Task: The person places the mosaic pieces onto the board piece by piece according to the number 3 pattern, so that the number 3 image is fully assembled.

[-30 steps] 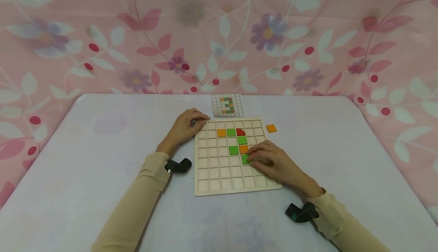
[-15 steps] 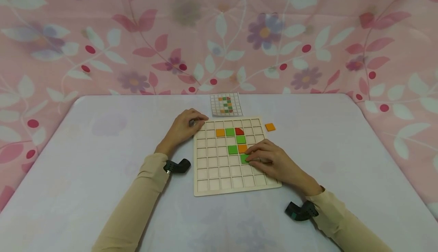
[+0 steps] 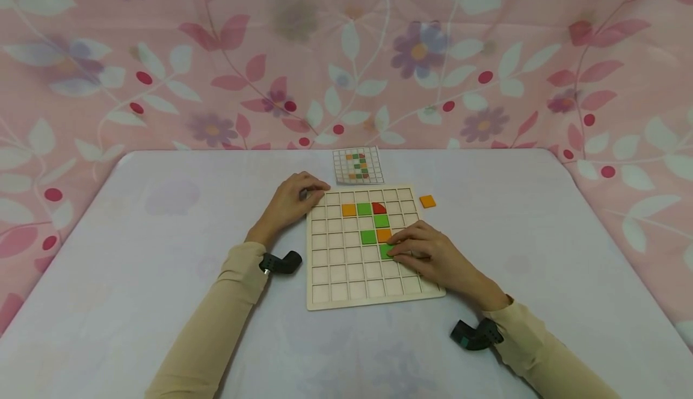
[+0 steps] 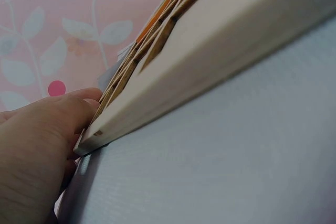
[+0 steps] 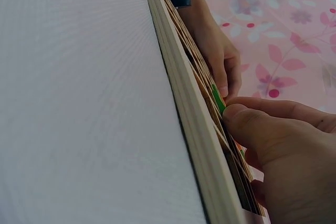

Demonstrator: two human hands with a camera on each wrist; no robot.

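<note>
A pale wooden grid board (image 3: 352,303) lies on the table, with orange, green and red pieces in some of its cells. My left hand (image 3: 290,199) grips the board's far left corner, thumb at the edge in the left wrist view. With thumb and forefinger my right hand (image 3: 435,257) pinches a green tile (image 3: 386,251), which sits at a cell just below an orange tile (image 3: 384,235); the fingers cover its right side. Farther up the board are a green tile (image 3: 381,221) and a red quarter-round piece (image 3: 378,208). Another green tile (image 3: 368,237) lies left of the orange one.
Behind the board lies a printed card (image 3: 357,165) showing a grid with coloured squares. One loose orange tile (image 3: 428,201) rests on the white tablecloth (image 3: 135,266) off the board's far right corner. A pink floral curtain (image 3: 346,56) stands behind the table.
Both hands keep their places on the board and the green tile; only the head view has shifted slightly.
</note>
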